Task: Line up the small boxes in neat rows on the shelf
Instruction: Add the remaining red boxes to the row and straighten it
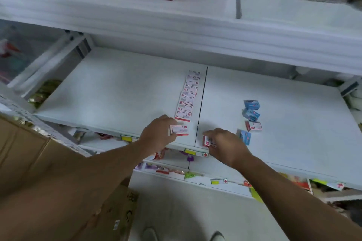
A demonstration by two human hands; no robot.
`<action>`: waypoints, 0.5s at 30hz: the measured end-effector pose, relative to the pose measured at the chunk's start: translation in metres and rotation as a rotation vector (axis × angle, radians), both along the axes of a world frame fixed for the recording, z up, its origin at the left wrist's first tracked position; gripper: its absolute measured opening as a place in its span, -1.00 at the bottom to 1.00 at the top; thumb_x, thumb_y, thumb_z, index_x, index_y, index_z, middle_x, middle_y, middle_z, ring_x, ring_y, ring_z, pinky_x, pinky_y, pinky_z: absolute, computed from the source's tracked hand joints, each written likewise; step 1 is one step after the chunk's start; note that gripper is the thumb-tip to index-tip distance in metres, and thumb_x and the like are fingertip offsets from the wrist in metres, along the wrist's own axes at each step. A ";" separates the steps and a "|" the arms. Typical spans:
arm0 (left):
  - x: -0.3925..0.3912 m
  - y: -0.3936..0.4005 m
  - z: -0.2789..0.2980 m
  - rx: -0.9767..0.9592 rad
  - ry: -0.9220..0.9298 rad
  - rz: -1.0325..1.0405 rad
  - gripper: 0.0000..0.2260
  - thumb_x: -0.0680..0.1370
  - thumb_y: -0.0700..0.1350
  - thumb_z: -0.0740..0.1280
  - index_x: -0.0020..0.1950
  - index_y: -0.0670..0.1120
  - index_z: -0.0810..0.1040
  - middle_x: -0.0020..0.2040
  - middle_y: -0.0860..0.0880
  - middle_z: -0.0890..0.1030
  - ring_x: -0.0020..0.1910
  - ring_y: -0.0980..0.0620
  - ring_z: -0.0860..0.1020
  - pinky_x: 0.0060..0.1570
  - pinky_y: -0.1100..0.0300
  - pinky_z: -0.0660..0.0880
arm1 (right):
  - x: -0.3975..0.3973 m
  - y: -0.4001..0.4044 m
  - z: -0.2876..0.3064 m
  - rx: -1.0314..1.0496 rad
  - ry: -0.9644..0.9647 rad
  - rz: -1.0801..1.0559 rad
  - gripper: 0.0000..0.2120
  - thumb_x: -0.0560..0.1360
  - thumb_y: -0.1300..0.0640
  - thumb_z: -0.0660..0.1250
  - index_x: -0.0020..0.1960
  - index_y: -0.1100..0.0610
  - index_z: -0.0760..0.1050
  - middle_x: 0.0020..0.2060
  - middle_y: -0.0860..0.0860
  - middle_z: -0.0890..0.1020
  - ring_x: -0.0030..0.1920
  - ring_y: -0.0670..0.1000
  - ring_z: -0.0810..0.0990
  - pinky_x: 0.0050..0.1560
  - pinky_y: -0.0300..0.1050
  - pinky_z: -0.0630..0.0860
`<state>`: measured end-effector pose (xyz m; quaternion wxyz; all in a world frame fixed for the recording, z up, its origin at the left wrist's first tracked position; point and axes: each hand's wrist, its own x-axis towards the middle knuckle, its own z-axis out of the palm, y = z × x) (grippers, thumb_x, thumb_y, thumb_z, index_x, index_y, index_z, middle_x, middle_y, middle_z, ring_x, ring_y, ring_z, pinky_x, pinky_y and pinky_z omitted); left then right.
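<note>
Now the left hand [156,133] pinches a red-and-white box [179,129] at the row's [187,97] six o'clock end, while the right hand [225,145] grips another box [206,141] near the shelf [117,88] lip. Risk: a nudge skews the row, or that edge box drops off.

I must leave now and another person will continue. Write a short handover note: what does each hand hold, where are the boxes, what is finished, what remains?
Left hand: holds a red-and-white box at the near end of the row.
Right hand: grips another red-and-white box near the shelf's front edge, right of the seam.
Done: one row of red-and-white boxes runs front to back, just left of the seam.
Left: place both held boxes; then line up the loose ones on the right: three blue boxes and one red-and-white box.
</note>
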<state>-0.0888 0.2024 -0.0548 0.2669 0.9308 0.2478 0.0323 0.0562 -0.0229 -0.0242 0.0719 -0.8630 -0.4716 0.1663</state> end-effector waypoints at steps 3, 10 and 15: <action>0.008 0.012 -0.019 -0.098 -0.022 -0.016 -0.59 0.55 0.03 0.52 0.39 0.09 0.59 0.24 0.13 0.56 0.05 0.08 0.57 0.01 0.26 0.54 | -0.008 0.004 -0.010 -0.003 -0.018 -0.008 -0.57 0.51 0.08 0.38 0.38 -0.10 0.53 0.13 0.00 0.63 0.12 0.10 0.60 0.07 -0.01 0.60; 0.025 0.022 -0.049 -0.065 -0.063 -0.062 -0.59 0.56 -0.02 0.53 0.41 0.09 0.60 0.25 0.12 0.59 0.04 0.06 0.61 0.12 0.11 0.63 | -0.023 0.012 -0.021 0.074 -0.046 -0.009 -0.55 0.56 0.07 0.34 0.44 -0.10 0.49 0.19 -0.03 0.61 0.17 0.07 0.57 0.08 -0.04 0.57; 0.023 0.021 -0.056 -0.090 -0.127 -0.055 -0.55 0.56 -0.01 0.53 0.44 0.11 0.58 0.28 0.11 0.60 0.03 0.08 0.62 0.11 0.12 0.64 | -0.027 0.016 -0.025 0.079 -0.042 -0.014 -0.55 0.59 0.10 0.32 0.47 -0.09 0.47 0.24 -0.03 0.60 0.21 0.07 0.55 0.14 -0.04 0.56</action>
